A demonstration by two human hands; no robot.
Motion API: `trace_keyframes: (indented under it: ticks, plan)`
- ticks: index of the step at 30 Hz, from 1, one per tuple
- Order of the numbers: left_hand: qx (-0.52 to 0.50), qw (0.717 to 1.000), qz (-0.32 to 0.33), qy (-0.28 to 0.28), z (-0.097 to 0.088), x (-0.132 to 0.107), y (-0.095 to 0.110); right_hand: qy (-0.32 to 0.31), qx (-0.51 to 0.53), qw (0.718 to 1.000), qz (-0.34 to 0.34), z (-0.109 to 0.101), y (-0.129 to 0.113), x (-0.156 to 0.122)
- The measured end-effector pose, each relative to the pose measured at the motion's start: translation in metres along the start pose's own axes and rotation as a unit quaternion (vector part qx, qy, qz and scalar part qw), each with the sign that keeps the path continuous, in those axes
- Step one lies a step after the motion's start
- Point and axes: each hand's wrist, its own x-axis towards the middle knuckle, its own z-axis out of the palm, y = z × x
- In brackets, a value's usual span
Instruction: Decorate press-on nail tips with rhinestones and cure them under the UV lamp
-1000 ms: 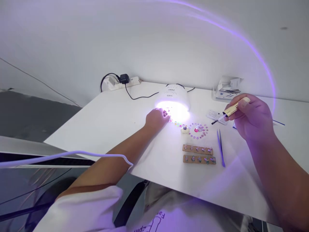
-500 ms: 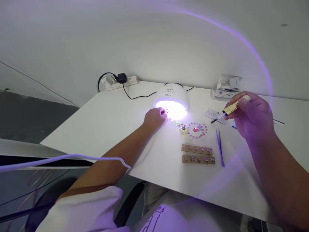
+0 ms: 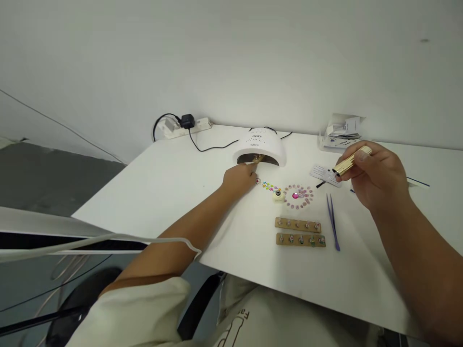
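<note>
Right hand (image 3: 376, 180) is closed in a pen-style pinch, thumb and fingers round the upper end of a thin gold-handled brush (image 3: 349, 164) with a clear neck and black bristle tip. The brush is held in the air over the right side of the white table (image 3: 173, 188), its long axis running diagonally. The gold end is up and right in the fist, and the black tip points down and left, just above a white printed card (image 3: 323, 172) whose text is too small to read. Left hand (image 3: 240, 176) is stretched forward with fingertips pinched together on what looks like a small tan strip (image 3: 258, 158). The strip points into the mouth of the white domed nail lamp (image 3: 259, 144), which has grey lettering on top reading roughly "OEIEZ". A line of small coloured gems (image 3: 267, 185) lies just beside the left hand, running to a small cream holder (image 3: 278, 194). Next to that is a ring of pale nail tips with a pink gem at its centre (image 3: 298, 195). Two tan strips carrying nail tips (image 3: 297, 224) lie parallel nearer the person, and purple tweezers (image 3: 333, 219) lie beside them, long axis toward the person. A white power strip (image 3: 184, 126) with a black cable sits at the table's far edge. Folded white papers (image 3: 342, 130) are at far right, print unreadable.
</note>
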Motion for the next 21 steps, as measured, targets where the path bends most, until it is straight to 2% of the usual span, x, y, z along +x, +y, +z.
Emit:
trace_keyframes:
  ticks: [3, 6, 9, 10, 12, 14, 16, 21]
  plan:
    - [0.001, 0.999, 0.011, 0.036, -0.01, -0.008, -0.002, -0.003, 0.008, 1.0, 0.005, 0.0, -0.002, 0.0]
    - [-0.006, 0.995, 0.014, 0.102, -0.026, -0.011, -0.011, 0.001, 0.011, 1.0, 0.0, 0.001, -0.003, 0.0]
    - [-0.031, 0.985, 0.023, 0.168, -0.043, 0.001, -0.021, 0.001, 0.009, 1.0, 0.004, 0.001, -0.003, 0.0]
    - [-0.064, 0.979, 0.046, 0.19, -0.047, 0.008, -0.023, -0.003, 0.009, 1.0, 0.006, 0.001, -0.003, 0.0]
    - [-0.097, 0.977, 0.096, 0.163, -0.054, 0.027, -0.024, -0.01, 0.009, 1.0, 0.011, 0.001, -0.002, 0.0]
    - [-0.09, 0.989, 0.08, 0.09, -0.057, 0.045, -0.021, -0.013, 0.008, 1.0, 0.017, 0.0, -0.001, -0.001]
    - [-0.084, 0.993, 0.063, 0.056, -0.056, 0.06, -0.017, -0.011, 0.003, 1.0, 0.022, -0.001, 0.0, -0.001]
    - [-0.083, 0.994, 0.045, 0.055, -0.048, 0.079, -0.013, -0.011, -0.015, 0.999, 0.032, -0.003, 0.001, 0.0]
